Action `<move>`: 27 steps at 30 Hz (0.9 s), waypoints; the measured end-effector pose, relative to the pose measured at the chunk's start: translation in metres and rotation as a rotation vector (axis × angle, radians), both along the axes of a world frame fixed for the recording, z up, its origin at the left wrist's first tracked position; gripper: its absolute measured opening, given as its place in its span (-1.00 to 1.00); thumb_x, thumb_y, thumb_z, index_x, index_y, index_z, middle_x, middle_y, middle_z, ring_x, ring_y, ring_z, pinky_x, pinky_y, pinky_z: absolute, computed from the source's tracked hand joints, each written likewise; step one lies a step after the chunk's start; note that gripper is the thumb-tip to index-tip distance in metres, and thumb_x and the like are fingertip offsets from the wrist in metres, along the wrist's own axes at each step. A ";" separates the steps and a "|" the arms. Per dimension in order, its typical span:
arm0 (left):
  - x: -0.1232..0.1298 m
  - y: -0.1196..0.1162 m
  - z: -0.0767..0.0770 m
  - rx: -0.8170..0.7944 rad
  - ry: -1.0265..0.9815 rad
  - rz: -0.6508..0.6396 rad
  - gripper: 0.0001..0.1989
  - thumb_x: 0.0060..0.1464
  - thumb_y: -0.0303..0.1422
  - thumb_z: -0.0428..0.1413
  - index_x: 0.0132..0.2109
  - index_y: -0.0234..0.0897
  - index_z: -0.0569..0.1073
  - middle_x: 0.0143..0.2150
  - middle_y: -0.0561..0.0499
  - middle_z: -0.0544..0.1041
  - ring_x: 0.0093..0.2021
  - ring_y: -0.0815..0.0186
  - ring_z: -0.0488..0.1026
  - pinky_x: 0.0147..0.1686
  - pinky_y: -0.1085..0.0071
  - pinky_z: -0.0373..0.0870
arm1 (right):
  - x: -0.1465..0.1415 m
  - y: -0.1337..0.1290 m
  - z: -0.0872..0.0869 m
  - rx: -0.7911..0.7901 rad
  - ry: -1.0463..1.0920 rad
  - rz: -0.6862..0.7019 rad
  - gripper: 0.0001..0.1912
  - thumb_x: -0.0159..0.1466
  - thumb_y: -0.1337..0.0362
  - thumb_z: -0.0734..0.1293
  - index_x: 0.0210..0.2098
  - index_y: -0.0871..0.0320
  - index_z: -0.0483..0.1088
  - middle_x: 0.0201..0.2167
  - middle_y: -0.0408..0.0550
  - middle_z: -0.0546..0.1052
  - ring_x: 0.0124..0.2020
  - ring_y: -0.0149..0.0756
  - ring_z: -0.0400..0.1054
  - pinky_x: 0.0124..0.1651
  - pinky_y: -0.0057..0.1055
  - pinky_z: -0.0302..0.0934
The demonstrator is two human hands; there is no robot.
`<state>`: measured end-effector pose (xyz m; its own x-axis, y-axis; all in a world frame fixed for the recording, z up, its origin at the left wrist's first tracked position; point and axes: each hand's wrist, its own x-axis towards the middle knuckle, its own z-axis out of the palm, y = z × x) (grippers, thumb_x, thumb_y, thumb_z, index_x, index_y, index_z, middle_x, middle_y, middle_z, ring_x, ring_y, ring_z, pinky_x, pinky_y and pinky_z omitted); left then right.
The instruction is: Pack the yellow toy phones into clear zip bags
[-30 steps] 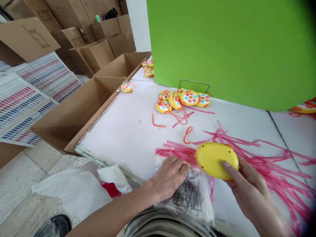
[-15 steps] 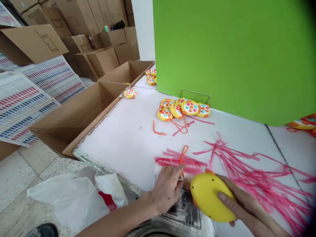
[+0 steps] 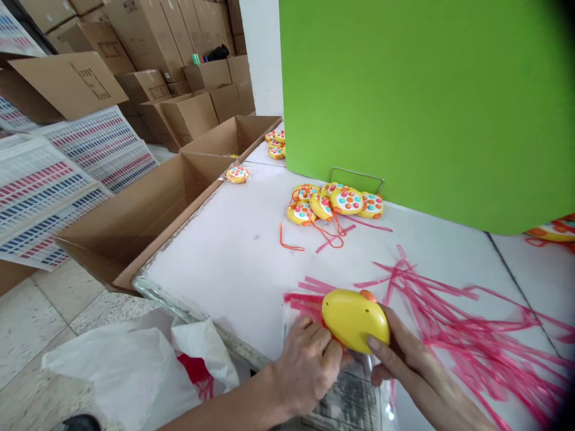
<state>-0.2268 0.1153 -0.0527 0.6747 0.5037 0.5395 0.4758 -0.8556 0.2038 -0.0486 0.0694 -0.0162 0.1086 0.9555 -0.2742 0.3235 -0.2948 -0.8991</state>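
Wht tbl [image 3: 224, 257] below yel. oval toy [image 3: 353, 320] w/ dk dots.

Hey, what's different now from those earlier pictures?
The right hand, still holding the yellow toy, has brought it leftward to the left hand. The orange cord, visible earlier, is mostly hidden there; whether it's gripped is unclear. The toy pile and pink strips stayed put.

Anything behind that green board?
Yes: spotted yellow toys show past the left edge of the green board, and at least one more toy at its lower right. The rest is covered.
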 end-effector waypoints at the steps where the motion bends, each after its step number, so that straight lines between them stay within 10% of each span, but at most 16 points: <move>1: 0.000 0.000 0.001 0.009 -0.022 -0.006 -0.68 0.20 -0.35 0.02 -0.53 -0.30 0.32 -0.57 0.07 0.36 -0.54 0.35 0.29 -0.46 0.33 0.17 | 0.000 -0.001 -0.001 0.017 -0.073 0.039 -0.30 0.19 -0.08 0.24 0.22 0.12 0.15 -0.47 -0.11 0.56 -0.59 -0.25 0.43 -0.41 -0.31 0.43; 10: -0.022 0.009 0.032 -0.145 -0.192 0.021 -0.76 0.19 -0.34 0.04 -0.43 -0.30 0.41 -0.45 -0.01 0.46 -0.38 0.30 0.36 -0.30 0.32 0.29 | 0.018 -0.015 -0.006 0.089 -0.193 0.021 -0.45 0.05 -0.05 0.37 0.02 -0.08 0.43 -0.63 -0.17 0.49 -0.62 -0.23 0.39 -0.57 -0.40 0.36; 14: -0.044 0.011 0.052 -0.764 -0.417 0.301 -0.77 0.22 -0.29 -0.03 -0.32 -0.30 0.44 -0.41 -0.02 0.50 -0.35 0.30 0.42 -0.33 0.40 0.35 | 0.023 -0.023 -0.005 0.051 -0.161 -0.040 -0.43 0.08 -0.01 0.36 0.08 -0.06 0.37 -0.58 -0.17 0.51 -0.56 -0.23 0.42 -0.51 -0.42 0.38; 18: -0.038 0.011 0.043 -1.319 -0.493 0.267 -0.76 0.15 -0.23 0.04 -0.33 -0.32 0.45 -0.49 0.04 0.48 -0.47 0.36 0.40 -0.47 0.49 0.29 | 0.026 -0.022 -0.007 0.050 -0.171 -0.025 -0.43 0.05 0.00 0.38 0.07 -0.09 0.39 -0.48 -0.13 0.57 -0.48 -0.18 0.47 -0.47 -0.41 0.41; 27: -0.010 0.013 0.033 -1.326 -0.561 0.214 -0.81 0.10 -0.31 0.01 -0.43 -0.30 0.34 -0.53 0.09 0.33 -0.52 0.40 0.28 -0.51 0.52 0.17 | 0.006 0.002 0.025 0.177 -0.472 0.461 -0.58 0.36 0.11 0.04 -0.11 0.00 0.50 -0.24 -0.07 0.62 -0.26 -0.21 0.52 -0.22 -0.39 0.42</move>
